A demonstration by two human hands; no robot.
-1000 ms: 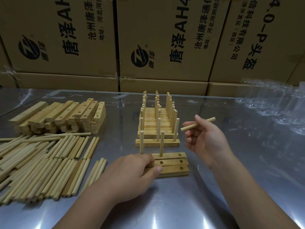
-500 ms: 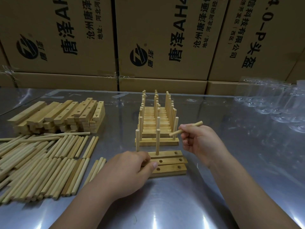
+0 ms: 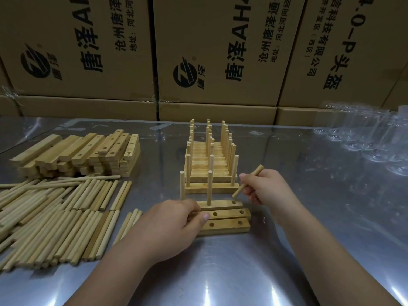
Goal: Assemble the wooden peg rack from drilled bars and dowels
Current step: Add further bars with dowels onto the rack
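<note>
**Head view.** The right hand pinches a dowel between thumb and fingers. The dowel is tilted, and its lower tip sits just above the open right hole of the far bar. A second ago this dowel was held high and nearly level, well clear of the bars. It has since come down and turned tip-first toward the hole.

The left hand curls over the left ends of the three drilled bars, which lie side by side on the surface, and steadies them. Two standing dowels already occupy the far bar's left and middle holes.

Judgement: seating the third dowel is the step in hand, and it would fill this bar. The visible holes of the two nearer bars are unfilled.

Finished racks stand just behind. Loose dowels and spare bars lie to the left.
</note>
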